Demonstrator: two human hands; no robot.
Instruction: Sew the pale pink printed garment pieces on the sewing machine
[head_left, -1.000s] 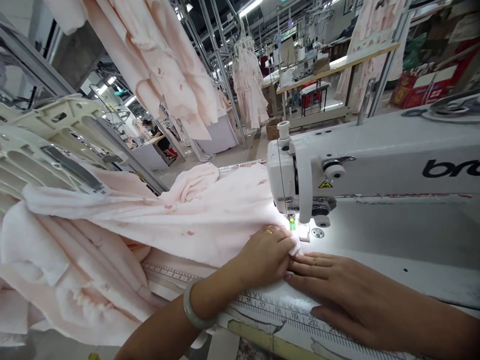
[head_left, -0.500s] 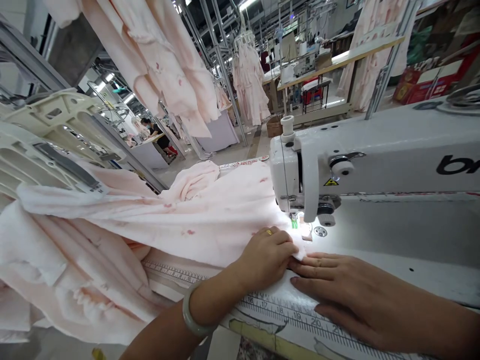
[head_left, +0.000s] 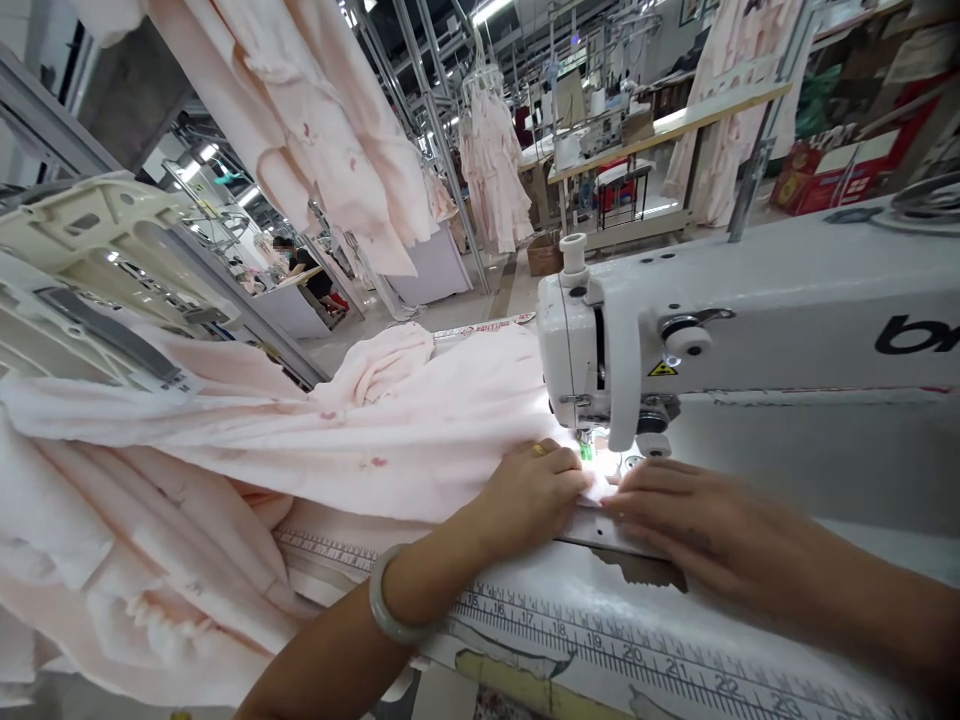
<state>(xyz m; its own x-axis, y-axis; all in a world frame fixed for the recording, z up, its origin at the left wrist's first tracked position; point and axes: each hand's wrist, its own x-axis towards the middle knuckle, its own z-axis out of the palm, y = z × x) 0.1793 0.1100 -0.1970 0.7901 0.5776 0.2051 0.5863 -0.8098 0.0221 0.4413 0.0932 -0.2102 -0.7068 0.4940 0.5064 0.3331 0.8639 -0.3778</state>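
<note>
Pale pink fabric with small red prints (head_left: 420, 455) lies across the bed of a white sewing machine (head_left: 750, 320), its right edge under the lit presser foot (head_left: 585, 445). My left hand (head_left: 532, 500), with a ring and a bracelet, is closed on the fabric's edge just in front of the foot. My right hand (head_left: 697, 520) is slightly blurred. Its fingers reach together to the fabric's corner from the right, thumb tucked below; whether they pinch it I cannot make out.
A printed measuring tape (head_left: 600, 640) runs along the table's front edge. More fabric (head_left: 150, 590) hangs down at the left below cream plastic clamps (head_left: 97, 230). Pink garments (head_left: 337, 130) hang above. A person (head_left: 304, 270) sits at a far table.
Both hands have moved up, closer to the presser foot, with the fabric's edge. My right hand has lifted off the tape area, baring more of the machine bed and tape.
</note>
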